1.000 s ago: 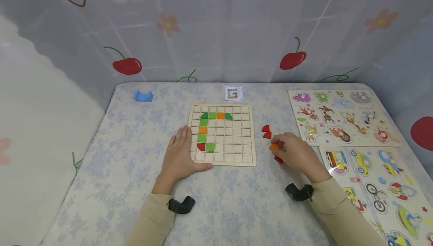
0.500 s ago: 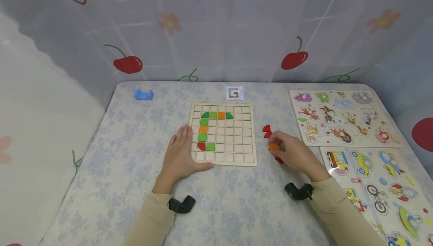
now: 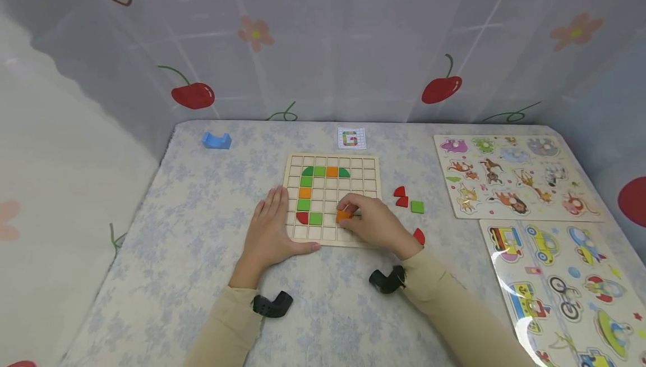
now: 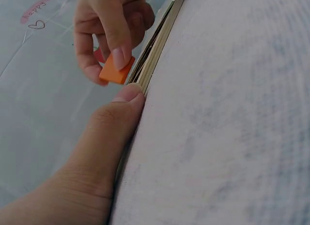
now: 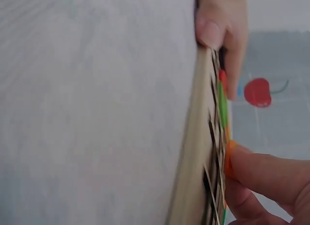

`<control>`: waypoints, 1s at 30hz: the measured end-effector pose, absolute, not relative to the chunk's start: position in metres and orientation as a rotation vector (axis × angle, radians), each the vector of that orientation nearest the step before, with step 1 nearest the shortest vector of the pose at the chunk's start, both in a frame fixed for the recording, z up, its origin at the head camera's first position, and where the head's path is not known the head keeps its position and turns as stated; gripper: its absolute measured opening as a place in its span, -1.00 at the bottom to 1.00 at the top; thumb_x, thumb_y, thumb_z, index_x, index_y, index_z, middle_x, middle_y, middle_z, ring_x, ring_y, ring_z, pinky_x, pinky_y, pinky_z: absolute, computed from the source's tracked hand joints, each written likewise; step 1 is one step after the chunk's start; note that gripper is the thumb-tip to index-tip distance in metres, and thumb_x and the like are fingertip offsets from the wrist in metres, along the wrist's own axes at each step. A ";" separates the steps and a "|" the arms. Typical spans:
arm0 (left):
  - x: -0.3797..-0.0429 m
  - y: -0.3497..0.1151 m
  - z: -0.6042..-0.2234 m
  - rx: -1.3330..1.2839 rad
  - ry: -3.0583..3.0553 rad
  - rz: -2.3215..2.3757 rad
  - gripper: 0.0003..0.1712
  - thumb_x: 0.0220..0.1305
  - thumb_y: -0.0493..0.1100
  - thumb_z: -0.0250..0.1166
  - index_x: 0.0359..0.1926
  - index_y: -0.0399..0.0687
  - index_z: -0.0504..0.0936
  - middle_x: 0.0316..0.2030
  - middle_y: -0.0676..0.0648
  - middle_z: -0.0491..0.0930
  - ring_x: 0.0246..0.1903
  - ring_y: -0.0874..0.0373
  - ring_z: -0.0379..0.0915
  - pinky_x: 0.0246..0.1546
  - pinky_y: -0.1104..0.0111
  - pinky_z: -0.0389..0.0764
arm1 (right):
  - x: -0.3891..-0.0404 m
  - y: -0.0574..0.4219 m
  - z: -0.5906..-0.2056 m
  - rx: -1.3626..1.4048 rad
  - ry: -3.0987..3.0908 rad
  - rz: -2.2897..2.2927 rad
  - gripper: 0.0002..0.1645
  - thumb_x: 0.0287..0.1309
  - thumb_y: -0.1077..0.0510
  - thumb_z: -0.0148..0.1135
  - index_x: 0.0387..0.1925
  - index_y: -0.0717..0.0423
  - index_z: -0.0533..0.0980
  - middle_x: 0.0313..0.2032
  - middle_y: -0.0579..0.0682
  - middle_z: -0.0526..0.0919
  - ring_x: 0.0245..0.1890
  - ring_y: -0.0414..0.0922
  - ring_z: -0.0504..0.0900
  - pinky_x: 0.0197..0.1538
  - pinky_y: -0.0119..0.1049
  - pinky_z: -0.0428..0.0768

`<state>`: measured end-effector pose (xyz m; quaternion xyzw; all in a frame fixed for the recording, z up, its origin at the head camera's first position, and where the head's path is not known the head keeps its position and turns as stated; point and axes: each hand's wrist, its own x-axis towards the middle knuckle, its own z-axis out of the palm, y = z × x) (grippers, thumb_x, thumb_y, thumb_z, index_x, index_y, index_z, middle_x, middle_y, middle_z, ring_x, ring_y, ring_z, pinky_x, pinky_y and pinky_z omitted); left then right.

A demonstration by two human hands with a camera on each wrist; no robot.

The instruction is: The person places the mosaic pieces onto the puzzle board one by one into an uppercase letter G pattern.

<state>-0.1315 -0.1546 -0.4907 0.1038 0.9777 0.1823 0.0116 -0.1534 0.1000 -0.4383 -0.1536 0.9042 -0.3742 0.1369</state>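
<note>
A square wooden grid board (image 3: 358, 235) lies on the table, with green, orange and red tiles set in some of its cells. My left hand (image 3: 267, 224) rests at the board's left and lower left edge, fingers straight and thumb spread along the near side. Between thumb and fingers my right hand (image 3: 375, 220) pinches an orange square tile (image 4: 116, 70), close over the lower middle of the grid. A green square tile (image 3: 315, 219) sits in the grid to the left of it, beside a red quarter-circle tile (image 3: 301, 218).
Right of the board lie a loose green tile (image 3: 417, 207) and several red quarter-circle tiles (image 3: 401, 202). Behind the board is a small pattern card (image 3: 351, 138). A blue block (image 3: 217, 141) stands back left; an animal puzzle (image 3: 504, 184) and a vehicle puzzle (image 3: 570, 288) lie at the right.
My right hand has moved left from the loose tiles to over the board, carrying the orange tile. The loose green tile has come into view. My left hand has stayed in place.
</note>
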 end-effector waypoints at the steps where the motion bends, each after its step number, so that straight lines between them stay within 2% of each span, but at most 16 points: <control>1: -0.131 -0.155 -0.490 0.324 3.050 0.569 0.70 -0.33 0.84 0.12 0.58 -0.18 -0.22 0.59 -0.15 -0.20 0.59 -0.03 -0.32 0.55 -0.01 -0.11 | -0.154 0.095 -0.440 -0.455 2.623 -1.080 -0.78 0.18 0.10 0.41 -0.14 -0.14 0.59 -0.29 -0.17 0.65 -0.28 -0.17 0.56 -0.14 -0.28 0.56; 5: -0.131 -0.154 -0.490 0.325 3.051 0.563 0.70 -0.33 0.85 0.10 0.58 -0.18 -0.22 0.59 -0.15 -0.20 0.59 -0.01 -0.33 0.55 0.00 -0.12 | -0.154 0.081 -0.445 -0.471 2.676 -1.051 -0.79 0.16 0.11 0.42 -0.16 -0.14 0.62 -0.33 -0.20 0.65 -0.31 -0.19 0.56 -0.14 -0.27 0.57; 11: -0.132 -0.155 -0.491 0.321 3.044 0.545 0.71 -0.34 0.86 0.07 0.58 -0.17 -0.24 0.59 -0.15 -0.22 0.59 0.00 -0.35 0.56 0.02 -0.13 | -0.155 0.073 -0.445 -0.506 2.746 -0.973 -0.79 0.17 0.10 0.41 -0.13 -0.11 0.69 -0.23 -0.21 0.63 -0.24 -0.25 0.58 -0.13 -0.29 0.59; 19: -0.131 -0.155 -0.490 0.318 3.047 0.557 0.70 -0.32 0.84 0.12 0.58 -0.18 -0.23 0.59 -0.15 -0.21 0.59 -0.02 -0.34 0.55 0.00 -0.12 | -0.151 0.074 -0.443 -0.603 2.759 -0.867 -0.70 0.20 0.07 0.39 -0.03 -0.02 0.72 -0.22 -0.18 0.55 -0.35 -0.28 0.50 -0.34 -0.40 0.50; 26: -0.130 -0.154 -0.489 0.307 3.027 0.567 0.70 -0.32 0.82 0.14 0.58 -0.18 -0.24 0.60 -0.14 -0.23 0.59 0.00 -0.35 0.56 0.01 -0.14 | -0.143 0.091 -0.433 -0.696 2.740 -0.780 -0.76 0.21 0.11 0.37 -0.08 -0.07 0.75 -0.19 -0.18 0.53 -0.38 -0.26 0.47 -0.32 -0.39 0.48; 30: -0.131 -0.154 -0.490 0.317 3.037 0.563 0.70 -0.32 0.83 0.14 0.58 -0.17 -0.24 0.60 -0.14 -0.23 0.59 -0.01 -0.35 0.56 0.00 -0.14 | -0.138 0.117 -0.423 -0.645 2.722 -0.775 -0.72 0.23 0.15 0.31 -0.01 -0.05 0.68 -0.10 -0.15 0.59 -0.37 -0.23 0.48 -0.29 -0.35 0.50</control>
